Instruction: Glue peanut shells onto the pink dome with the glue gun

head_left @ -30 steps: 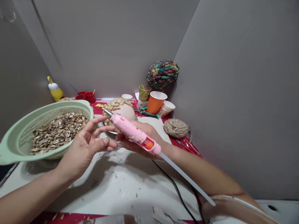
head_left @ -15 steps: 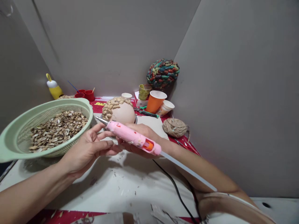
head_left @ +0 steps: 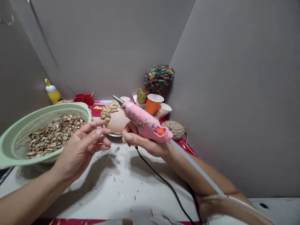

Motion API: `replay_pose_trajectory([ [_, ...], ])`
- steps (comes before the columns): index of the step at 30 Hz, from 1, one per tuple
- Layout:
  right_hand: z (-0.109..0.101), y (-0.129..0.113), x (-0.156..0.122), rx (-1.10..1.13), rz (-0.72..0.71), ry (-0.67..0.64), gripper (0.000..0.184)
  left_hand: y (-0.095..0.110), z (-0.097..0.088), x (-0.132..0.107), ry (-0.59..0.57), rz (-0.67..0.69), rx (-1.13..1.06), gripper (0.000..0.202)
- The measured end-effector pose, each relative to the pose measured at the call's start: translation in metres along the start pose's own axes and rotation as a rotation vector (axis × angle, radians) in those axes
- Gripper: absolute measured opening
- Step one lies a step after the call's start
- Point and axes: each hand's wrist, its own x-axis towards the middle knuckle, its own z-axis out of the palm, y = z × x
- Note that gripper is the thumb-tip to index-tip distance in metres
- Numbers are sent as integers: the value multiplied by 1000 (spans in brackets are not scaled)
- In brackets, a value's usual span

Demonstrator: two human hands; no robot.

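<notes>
My right hand grips a pink glue gun with a clear glue stick trailing back along my forearm. Its metal nozzle points up and left, above a tan ball partly covered with peanut shells that sits in a metal bowl. My left hand hovers beside the ball with its fingers loosely apart; whether a small shell lies between thumb and fingers I cannot make out. The hand is just right of a green colander full of peanut shells.
At the back stand an orange cup, a paper cup, a twine ball, a multicoloured shell ball, red cups and a yellow bottle. The gun's black cord crosses the white board. Grey walls enclose the corner.
The glue gun has risen and swung right, its nozzle now up by the ball's top instead of at my left fingertips. My left hand's fingers have drawn away from the nozzle and spread.
</notes>
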Motion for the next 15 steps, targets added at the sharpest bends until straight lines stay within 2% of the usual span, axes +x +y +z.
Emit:
replay_pose_trajectory([
  [4,5,4,2,148,38,11,31,-10,2,-6,-69,116,200,23],
  [8,10,4,1,205,97,-75,26,-16,3,-12,-92,396,439,9],
  [10,12,2,-1,230,131,-95,26,-16,1,-16,-68,570,546,4],
  [12,14,1,-4,262,167,-106,29,-16,-4,-19,-9,680,633,6],
  [15,15,-1,-6,292,182,-148,32,-13,-14,-22,41,704,735,9],
])
